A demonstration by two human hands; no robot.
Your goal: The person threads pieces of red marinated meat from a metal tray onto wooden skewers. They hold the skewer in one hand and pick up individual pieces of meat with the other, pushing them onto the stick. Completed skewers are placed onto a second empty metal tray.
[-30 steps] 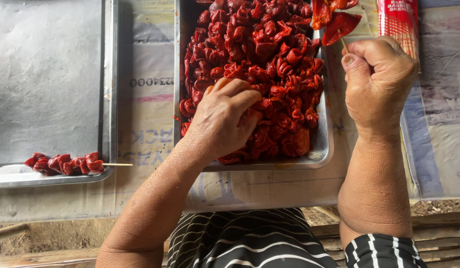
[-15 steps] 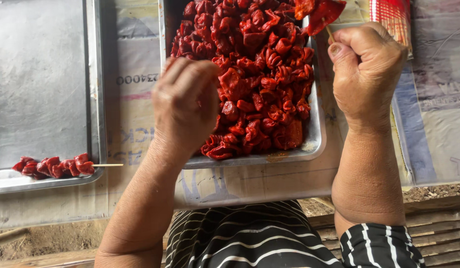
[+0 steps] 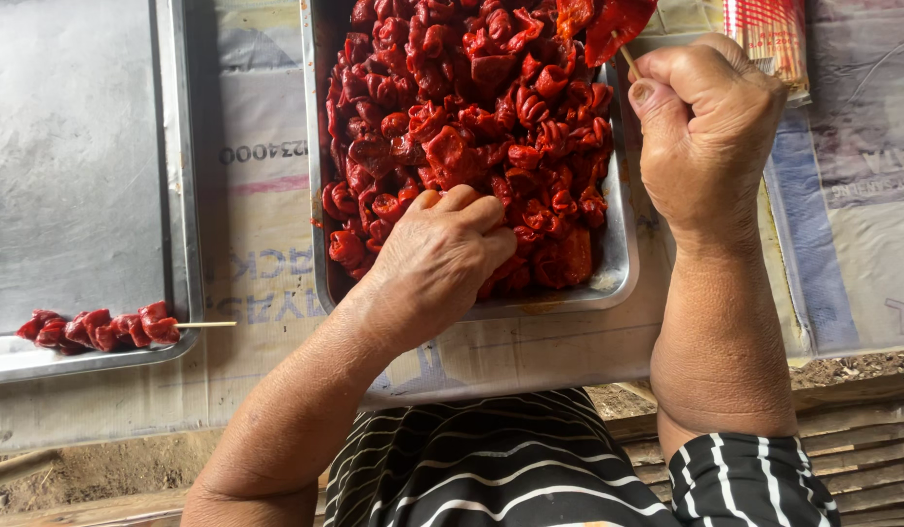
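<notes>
A steel tray (image 3: 618,278) in front of me is heaped with red marinated meat pieces (image 3: 452,127). My left hand (image 3: 437,263) lies on the near part of the heap, fingers curled into the pieces; what its fingertips grip is hidden. My right hand (image 3: 705,127) is closed in a fist around a thin wooden skewer (image 3: 627,60) that carries red meat pieces (image 3: 608,21) at its top end, above the tray's right rim.
A second flat steel tray (image 3: 81,146) lies at the left, with one finished red meat skewer (image 3: 100,327) near its front edge. A bundle of bare skewers in a red-striped wrapper (image 3: 769,34) lies at the upper right. Printed plastic sheeting (image 3: 261,195) covers the table.
My left hand lifted off the heap half a second ago and has come back down onto the meat near the tray's front. The right hand keeps hold of the skewer.
</notes>
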